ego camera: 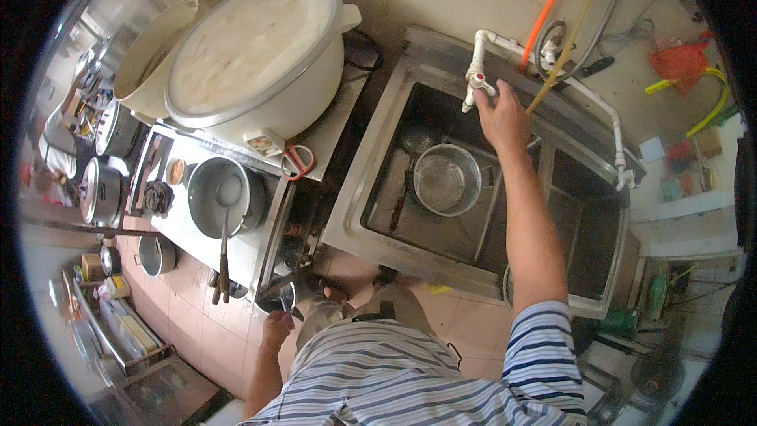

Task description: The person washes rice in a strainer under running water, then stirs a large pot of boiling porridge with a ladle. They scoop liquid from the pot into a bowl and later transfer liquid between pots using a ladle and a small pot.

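Observation:
My right hand (505,115) reaches over the sink, its thumb and fingers at the white lever of a plastic tap (476,80). Below the tap's spout, a metal pot (447,180) with side handles stands in the left sink basin (437,242). Beside that pot lies a skimmer (417,141) with a dark handle. My left hand (277,330) is low at my left side, closed around what looks like a thin metal handle. The handle meets a small metal vessel (277,299), partly hidden by the counter edge.
A large white lidded pot (254,53) stands on the counter at upper left, with red-handled scissors (297,162) by it. Nearer, a pot (217,196) holds a ladle (225,248) whose handle juts over the edge. Another metal pot (155,255) is on the tiled floor. A second basin (582,219) lies right.

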A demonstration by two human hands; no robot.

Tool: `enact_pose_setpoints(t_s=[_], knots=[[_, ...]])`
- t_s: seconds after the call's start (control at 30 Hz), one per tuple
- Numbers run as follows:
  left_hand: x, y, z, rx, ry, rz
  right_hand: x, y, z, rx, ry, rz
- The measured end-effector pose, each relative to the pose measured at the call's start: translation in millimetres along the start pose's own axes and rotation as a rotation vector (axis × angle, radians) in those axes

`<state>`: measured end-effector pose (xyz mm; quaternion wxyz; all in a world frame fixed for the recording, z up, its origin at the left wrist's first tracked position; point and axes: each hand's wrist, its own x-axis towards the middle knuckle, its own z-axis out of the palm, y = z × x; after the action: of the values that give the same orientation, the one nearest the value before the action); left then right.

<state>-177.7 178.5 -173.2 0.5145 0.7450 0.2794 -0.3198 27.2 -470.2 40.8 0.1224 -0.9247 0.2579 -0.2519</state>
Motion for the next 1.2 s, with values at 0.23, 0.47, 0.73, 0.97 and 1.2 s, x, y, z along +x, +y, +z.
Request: enact_pose_setpoints(t_s=[0.23,0.47,0.73,0.97,1.2], knots=[[-22,-119,-34,0.096,0.043,-0.163,45,-28,1,-0.235,-0.274,0.068],[-50,-122,-13,0.293,-0.011,0.03,52,-36,8,-0.322,-0.341,0.18],[-39,-59,15,-0.113,0.143,-0.062,4,4,34,0.429,-0.251,0.449],[-17,-127,1,0.174,0.105,-0.012,-168,-20,64,0.761,-0.488,0.765],[27,-231,-28,0.689,0.027,0.35,-259,-73,29,0.717,-0.843,0.659]])
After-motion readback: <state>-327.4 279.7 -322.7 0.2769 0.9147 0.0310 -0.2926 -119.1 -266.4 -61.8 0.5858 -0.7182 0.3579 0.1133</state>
